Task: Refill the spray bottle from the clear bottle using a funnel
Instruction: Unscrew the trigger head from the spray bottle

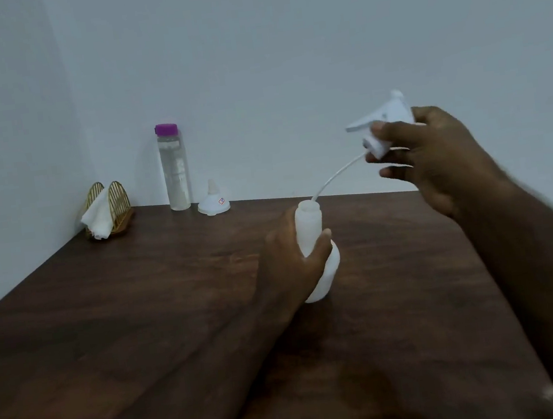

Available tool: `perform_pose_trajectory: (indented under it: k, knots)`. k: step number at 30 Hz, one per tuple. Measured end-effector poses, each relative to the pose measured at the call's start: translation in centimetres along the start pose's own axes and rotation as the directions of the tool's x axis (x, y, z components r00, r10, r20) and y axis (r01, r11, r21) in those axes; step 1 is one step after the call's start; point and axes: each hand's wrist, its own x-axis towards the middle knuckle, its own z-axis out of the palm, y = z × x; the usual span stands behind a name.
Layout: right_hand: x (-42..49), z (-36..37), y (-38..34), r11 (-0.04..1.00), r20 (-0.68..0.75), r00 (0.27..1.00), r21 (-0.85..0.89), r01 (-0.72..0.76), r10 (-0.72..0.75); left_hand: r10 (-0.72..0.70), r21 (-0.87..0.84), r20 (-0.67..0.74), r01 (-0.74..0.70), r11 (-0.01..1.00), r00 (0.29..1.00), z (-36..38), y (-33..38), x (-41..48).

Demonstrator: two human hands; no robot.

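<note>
The white spray bottle body (pixel 310 226) stands on the dark wooden table (pixel 142 310), its neck uncovered, with my left hand (pixel 291 262) wrapped around its middle. My right hand (pixel 430 154) holds the white trigger spray head (pixel 384 121) up and to the right of the bottle. The head's thin dip tube (pixel 333 177) curves down, its end at the bottle's mouth. A tall clear bottle (pixel 175 172) with a purple cap stands at the back by the wall, nearly full of clear liquid. A white funnel (pixel 213 199) rests upside down beside it on the right.
A gold wire napkin holder (pixel 109 207) with a white tissue sits in the back left corner. Pale walls close off the table at the back and the left. The table's right edge runs under my right forearm.
</note>
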Motion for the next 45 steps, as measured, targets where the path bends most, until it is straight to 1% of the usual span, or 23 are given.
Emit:
perform_pose_trajectory:
  k: [3, 5, 7, 9, 10, 11, 13, 14, 16, 19, 22, 23, 25, 27, 29, 32, 34, 36, 38, 41, 43, 45]
  knots:
    - [-1.1, -2.6, 1.6, 0.994, -0.086, 0.994, 0.095, -0.055, 0.063, 0.052, -0.013, -0.055, -0.053, 0.999, 0.997, 0.0, -0.7, 0.4]
    - [-2.1, -3.8, 2.9, 0.986, -0.111, 0.987, 0.129, -0.101, 0.116, 0.037, 0.023, -0.073, -0.035, 0.999, 0.997, -0.1, -1.3, 0.6]
    - [-3.1, -4.5, 4.2, 0.988, -0.086, 0.986, 0.068, -0.140, 0.145, 0.011, 0.052, -0.098, -0.006, 0.999, 0.995, -0.1, -1.6, 0.8]
    - [-4.2, -5.0, 5.0, 0.984, -0.035, 0.984, -0.026, -0.176, 0.175, -0.009, 0.034, -0.125, 0.013, 0.999, 0.992, -0.2, -1.6, 0.8]
    - [-4.6, -5.2, 5.3, 0.983, -0.009, 0.983, -0.026, -0.184, 0.184, -0.004, 0.031, -0.139, 0.008, 0.999, 0.990, -0.3, -1.6, 0.9]
    - [-4.9, -5.5, 5.5, 0.982, 0.018, 0.982, 0.013, -0.187, 0.186, 0.011, 0.029, -0.152, -0.007, 1.000, 0.988, -0.3, -1.7, 0.9]
    - [-5.4, -5.7, 5.5, 0.969, 0.037, 0.984, 0.172, -0.178, 0.174, 0.034, 0.012, -0.160, -0.033, 0.999, 0.987, -0.4, -1.7, 1.0]
    - [-5.6, -5.7, 5.6, 0.967, 0.025, 0.987, 0.201, -0.158, 0.156, 0.034, 0.006, -0.157, -0.033, 0.999, 0.987, -0.4, -1.7, 1.0]
    - [-5.7, -5.7, 5.7, 0.973, 0.016, 0.991, 0.186, -0.136, 0.135, 0.035, -0.005, -0.149, -0.036, 0.999, 0.988, -0.3, -1.7, 0.9]
    - [-5.6, -5.5, 5.4, 0.947, 0.030, 0.990, 0.292, -0.137, 0.134, 0.037, -0.012, -0.139, -0.039, 0.999, 0.990, -0.4, -1.8, 0.9]
    - [-5.8, -5.9, 5.4, 0.928, 0.022, 0.986, 0.336, -0.160, 0.162, 0.052, 0.004, -0.134, -0.052, 0.999, 0.990, -0.5, -1.9, 0.9]
    - [-5.8, -5.8, 5.5, 0.922, 0.031, 0.986, 0.349, -0.166, 0.166, 0.057, 0.009, -0.135, -0.056, 0.998, 0.989, -0.5, -1.9, 0.9]
    - [-5.7, -5.7, 5.9, 0.929, 0.038, 0.983, 0.322, -0.184, 0.181, 0.059, 0.017, -0.140, -0.057, 0.998, 0.988, -0.5, -1.9, 0.9]
    - [-5.9, -5.7, 5.9, 0.911, 0.035, 0.975, 0.351, -0.218, 0.220, 0.073, 0.013, -0.135, -0.072, 0.997, 0.988, -0.4, -1.9, 0.9]
    - [-5.7, -5.7, 5.8, 0.906, 0.029, 0.974, 0.362, -0.218, 0.223, 0.086, 0.024, -0.139, -0.084, 0.996, 0.987, -0.4, -2.1, 0.9]
    - [-5.6, -5.6, 5.6, 0.896, 0.057, 0.977, 0.391, -0.212, 0.206, 0.088, 0.032, -0.138, -0.084, 0.996, 0.987, -0.3, -2.4, 1.0]
    - [-5.3, -5.6, 5.7, 0.910, 0.059, 0.979, 0.361, -0.204, 0.196, 0.087, 0.034, -0.141, -0.083, 0.996, 0.986, -0.3, -2.5, 1.1]
    - [-5.1, -5.6, 5.8, 0.896, 0.063, 0.975, 0.386, -0.220, 0.212, 0.099, 0.034, -0.144, -0.096, 0.995, 0.985, -0.3, -2.5, 1.1]
    - [-4.9, -5.6, 6.0, 0.904, 0.045, 0.973, 0.363, -0.227, 0.226, 0.109, 0.052, -0.151, -0.102, 0.993, 0.983, -0.4, -2.5, 1.1]
    - [-4.8, -5.8, 6.4, 0.868, 0.044, 0.965, 0.430, -0.251, 0.257, 0.116, 0.070, -0.149, -0.107, 0.992, 0.982, -0.2, -2.5, 1.1]
    - [-4.7, -5.8, 6.4, 0.872, 0.039, 0.964, 0.419, -0.253, 0.261, 0.123, 0.077, -0.152, -0.113, 0.991, 0.981, -0.2, -2.6, 1.2]
    - [-4.8, -5.7, 6.3, 0.858, 0.054, 0.964, 0.446, -0.256, 0.260, 0.133, 0.078, -0.150, -0.122, 0.989, 0.980, -0.1, -2.7, 1.2]
